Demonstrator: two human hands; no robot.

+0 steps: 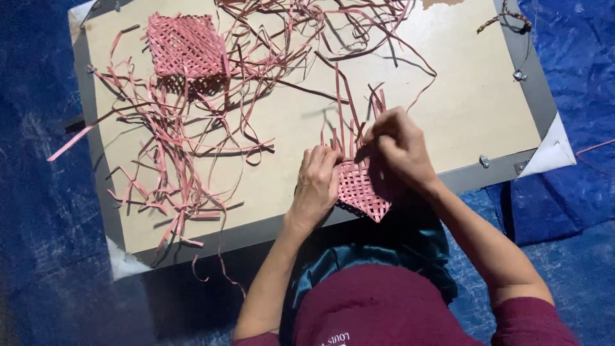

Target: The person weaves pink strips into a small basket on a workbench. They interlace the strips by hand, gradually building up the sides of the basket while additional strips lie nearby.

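Two bare hands meet over a small pink woven mat that lies at the near edge of the pale board, its lower corner hanging just past the board's grey rim. From where I watch, the left hand lies palm down on the mat's left side, fingers curled close together and pressing onto the weave. The right hand sits above the mat's upper right part, fingers bent in and pinched narrowly around the pink strips that stand up out of the weave; I cannot tell exactly which strip is gripped, since the knuckles hide the fingertips. Several loose ends of the mat fan upward between and above the two hands. Farther off on the board, toward its far left corner, lies a second, larger woven square of the same pink, well apart from the hands. A tangle of loose pink strips spreads across the left half of the board and trails over its edge. The board rests on a blue tarp, and a metal clip sits on the board's rim just right of the right wrist.
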